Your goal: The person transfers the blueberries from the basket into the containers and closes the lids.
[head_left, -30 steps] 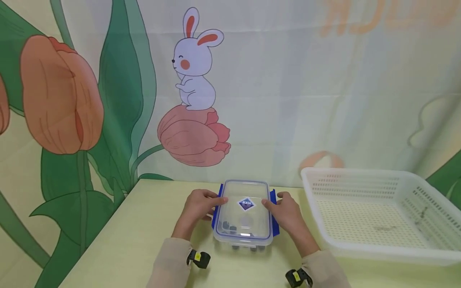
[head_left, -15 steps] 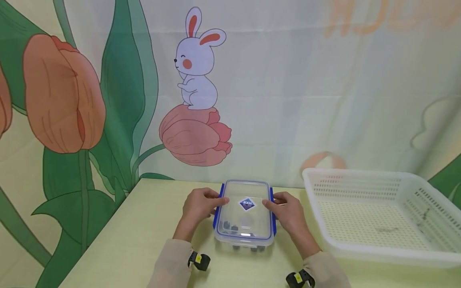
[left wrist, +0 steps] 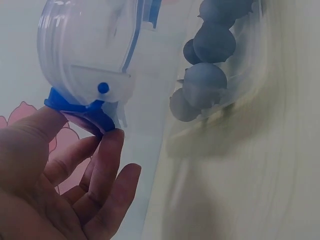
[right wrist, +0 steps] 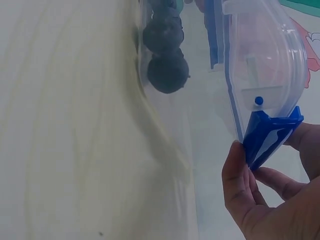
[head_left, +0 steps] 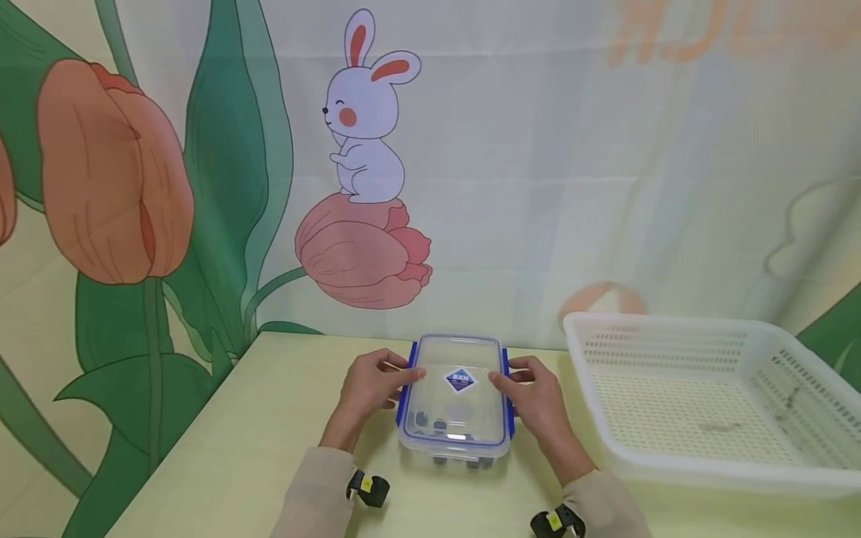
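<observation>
A clear rectangular food container [head_left: 464,403] with a blue seal and a diamond label on its lid sits on the table. Several dark round berries [left wrist: 205,82], like blueberries, lie inside at its near end. My left hand [head_left: 371,385] holds the left edge, thumb on top of the lid and fingers against the blue left clip [left wrist: 82,112]. On the opposite edge my right hand [head_left: 537,392] does the same, its fingers at the right clip [right wrist: 270,135]. The left wrist view shows the fingertips touching that clip's lower edge. Whether either clip is latched, I cannot tell.
A white plastic basket [head_left: 699,467] with slotted walls stands on the table to the right. Behind the pale yellow table [head_left: 235,448] hangs a curtain [head_left: 538,187] printed with tulips and a rabbit. Each wrist wears a small black camera [head_left: 368,489].
The right clip, which stuck outward a second ago, now lies closer along the container's side. The berries have shifted slightly inside. Both hands keep their places.
</observation>
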`<state>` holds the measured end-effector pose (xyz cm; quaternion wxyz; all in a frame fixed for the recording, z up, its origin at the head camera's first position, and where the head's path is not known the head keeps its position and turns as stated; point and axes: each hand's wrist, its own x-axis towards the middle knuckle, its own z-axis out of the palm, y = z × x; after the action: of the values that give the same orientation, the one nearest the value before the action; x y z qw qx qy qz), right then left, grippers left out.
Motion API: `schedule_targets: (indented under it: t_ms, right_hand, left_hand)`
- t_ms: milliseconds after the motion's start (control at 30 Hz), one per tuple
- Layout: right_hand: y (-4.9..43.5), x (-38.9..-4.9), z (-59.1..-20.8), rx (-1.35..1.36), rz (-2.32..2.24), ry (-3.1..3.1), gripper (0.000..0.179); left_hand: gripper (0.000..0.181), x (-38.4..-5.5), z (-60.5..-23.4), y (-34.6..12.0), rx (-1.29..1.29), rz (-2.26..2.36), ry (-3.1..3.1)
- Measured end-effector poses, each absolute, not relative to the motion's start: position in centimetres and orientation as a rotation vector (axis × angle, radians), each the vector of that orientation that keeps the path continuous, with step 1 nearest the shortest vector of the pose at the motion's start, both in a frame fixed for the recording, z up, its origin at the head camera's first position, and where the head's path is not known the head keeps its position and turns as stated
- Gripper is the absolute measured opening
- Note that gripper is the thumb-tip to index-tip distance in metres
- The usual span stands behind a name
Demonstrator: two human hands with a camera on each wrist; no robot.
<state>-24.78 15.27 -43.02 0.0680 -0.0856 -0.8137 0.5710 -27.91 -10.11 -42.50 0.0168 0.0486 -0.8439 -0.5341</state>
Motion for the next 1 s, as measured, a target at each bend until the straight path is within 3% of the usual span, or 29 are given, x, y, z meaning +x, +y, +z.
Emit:
schedule_targets:
  t_ms: [1000]
  right_hand:
    - [15.69, -24.15, -43.54, -0.279, 1.800, -2.362, 0.049]
  left_hand:
    - [0.034, -27.87, -43.18, -9.68, 0.096, -1.716, -2.576]
